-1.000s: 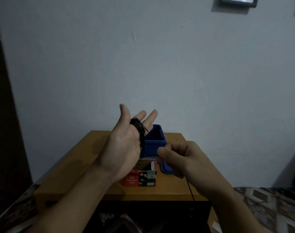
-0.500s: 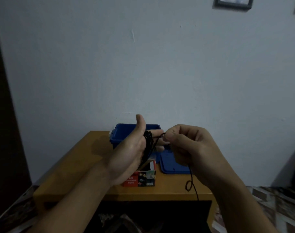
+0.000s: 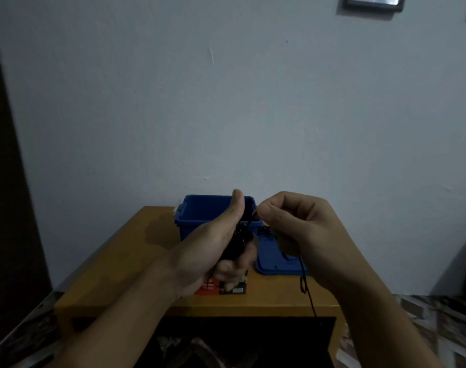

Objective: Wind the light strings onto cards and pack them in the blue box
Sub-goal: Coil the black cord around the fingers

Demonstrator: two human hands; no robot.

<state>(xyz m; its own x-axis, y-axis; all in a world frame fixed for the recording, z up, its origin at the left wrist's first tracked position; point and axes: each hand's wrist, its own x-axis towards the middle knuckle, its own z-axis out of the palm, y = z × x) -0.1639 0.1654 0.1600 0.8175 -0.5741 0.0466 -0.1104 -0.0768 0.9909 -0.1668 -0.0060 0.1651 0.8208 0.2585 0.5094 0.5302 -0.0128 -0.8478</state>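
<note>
Light string point(image 3: 239, 239), a thin black cord bunched into a dark, knobbly coil, sits just below the middle of the frame in the left hand point(image 3: 213, 251), in front of the blue box point(image 3: 208, 211). That hand is turned edge-on with its thumb standing straight up, and its fingers are curled tightly round the coil. Whether a card lies inside the coil cannot be told. The right hand point(image 3: 300, 227), just right of centre, is bent into a loose fist. Its thumb and forefinger pinch a single strand close to the left thumb, and from under this hand the cord drops in a small loop past the front edge of the counter point(image 3: 115, 264). The box is smooth, rectangular plastic, open at the top, with its right corner hidden behind the hands. Its flat blue lid point(image 3: 273, 265) lies beside it, partly covered by the right wrist. A small red printed carton point(image 3: 235, 289) shows under the left hand, its lettering too dim to read. The counter is plain orange-brown wood. Along the top edge at the upper right, a dark frame point(image 3: 372, 4) on the pale wall point(image 3: 226, 102) is cut off.
</note>
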